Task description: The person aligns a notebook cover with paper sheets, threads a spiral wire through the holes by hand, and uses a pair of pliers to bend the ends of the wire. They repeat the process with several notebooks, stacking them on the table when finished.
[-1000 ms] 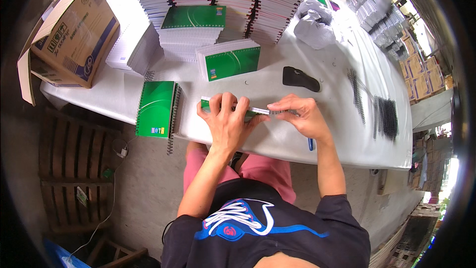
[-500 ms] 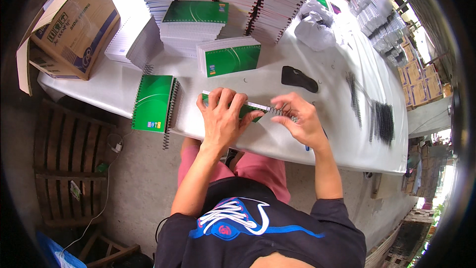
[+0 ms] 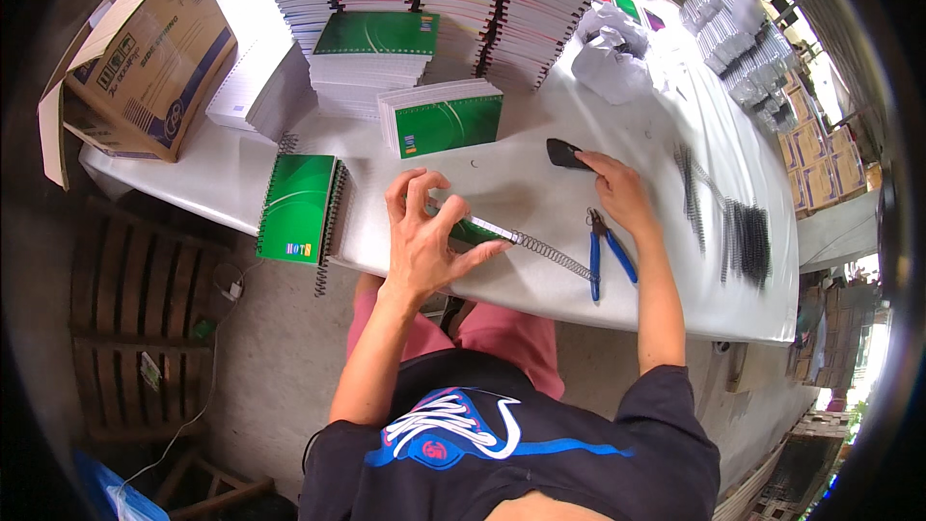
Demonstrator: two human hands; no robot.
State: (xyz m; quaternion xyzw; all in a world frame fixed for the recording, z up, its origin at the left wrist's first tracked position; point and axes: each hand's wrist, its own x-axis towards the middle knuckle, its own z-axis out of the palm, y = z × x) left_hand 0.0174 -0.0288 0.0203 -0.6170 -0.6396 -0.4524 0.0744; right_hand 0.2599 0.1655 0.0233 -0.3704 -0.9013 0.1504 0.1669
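My left hand [image 3: 422, 241] grips a small green notebook [image 3: 475, 232] on edge near the table's front, thumb on the near side and fingers arched over the far side. From the notebook's right end a black wire coil [image 3: 550, 256] sticks out loosely toward a pair of blue-handled pliers [image 3: 608, 251]. My right hand [image 3: 622, 191] reaches forward with fingers stretched, its fingertips touching a flat black piece [image 3: 567, 154] whose kind I cannot make out. The right end of that piece is hidden under the fingers.
Left of my hands lies a coil-bound green notebook [image 3: 297, 207]. Behind are a green-covered page block [image 3: 449, 125], tall notebook stacks [image 3: 453, 10] and an open carton [image 3: 154, 68]. Loose black coils [image 3: 746, 243] lie at right, crumpled white plastic [image 3: 611, 63] farther back.
My right hand has let go of the coil and moved forward and right to the black piece. The pliers are now uncovered, and the coil hangs out straight from the notebook.
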